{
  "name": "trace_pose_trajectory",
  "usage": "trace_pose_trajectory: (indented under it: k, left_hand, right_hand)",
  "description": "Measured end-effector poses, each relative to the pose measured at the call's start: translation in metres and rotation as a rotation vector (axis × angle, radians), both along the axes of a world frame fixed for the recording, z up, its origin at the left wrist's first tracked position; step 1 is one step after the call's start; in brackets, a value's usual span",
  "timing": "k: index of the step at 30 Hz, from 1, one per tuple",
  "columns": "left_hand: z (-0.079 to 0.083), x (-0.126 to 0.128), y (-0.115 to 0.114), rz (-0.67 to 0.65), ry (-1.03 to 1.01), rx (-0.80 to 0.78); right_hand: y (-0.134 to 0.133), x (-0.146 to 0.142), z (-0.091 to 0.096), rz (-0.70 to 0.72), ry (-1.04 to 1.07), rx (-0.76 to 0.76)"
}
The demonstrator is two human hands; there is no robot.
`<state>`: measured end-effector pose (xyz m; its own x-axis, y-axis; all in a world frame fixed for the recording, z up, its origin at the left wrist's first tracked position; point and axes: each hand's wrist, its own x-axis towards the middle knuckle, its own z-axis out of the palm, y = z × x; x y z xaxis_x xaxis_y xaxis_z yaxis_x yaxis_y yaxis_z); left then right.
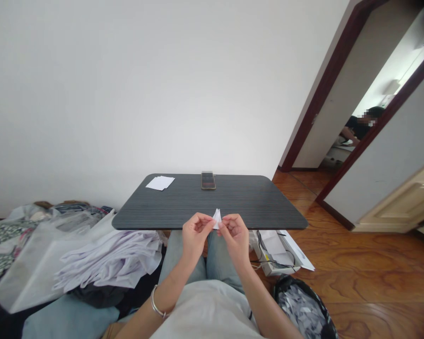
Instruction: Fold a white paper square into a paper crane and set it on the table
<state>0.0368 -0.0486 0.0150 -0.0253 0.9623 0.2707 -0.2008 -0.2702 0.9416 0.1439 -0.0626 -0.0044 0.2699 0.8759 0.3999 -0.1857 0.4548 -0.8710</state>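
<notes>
A small folded piece of white paper is pinched between both my hands at the near edge of the dark table. My left hand grips its left side with curled fingers. My right hand pinches its right side. A silver bangle sits on my left wrist. The paper's lower part is hidden by my fingers.
A few white sheets lie at the table's far left, a phone at the far middle. Piled paper and bags crowd the floor on the left. A box with cables and a lined bin stand right. A person sits beyond the doorway.
</notes>
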Motion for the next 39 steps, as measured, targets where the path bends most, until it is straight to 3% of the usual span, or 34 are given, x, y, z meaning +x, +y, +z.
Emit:
trace_pose_trajectory:
  k: [6,13,24,33,39]
  left_hand:
    - [0.004,-0.006,0.003,-0.104,-0.045,-0.058]
    - [0.005,-0.007,0.001,-0.128,0.094,-0.032]
    - [0.003,-0.007,-0.002,-0.137,0.234,0.025]
    - [0.004,-0.007,-0.002,-0.150,0.272,0.120]
    - [0.002,-0.009,0.001,-0.185,0.263,0.090]
  right_hand:
    - [0.002,0.005,-0.002,0.025,-0.096,-0.008]
    - [0.005,0.013,0.003,-0.034,-0.187,0.010]
    - [0.005,0.018,0.009,0.088,-0.159,-0.017]
    - [0.002,0.014,0.012,0.074,-0.132,-0.037]
    - [0.004,0.019,0.010,0.128,-0.160,-0.010]
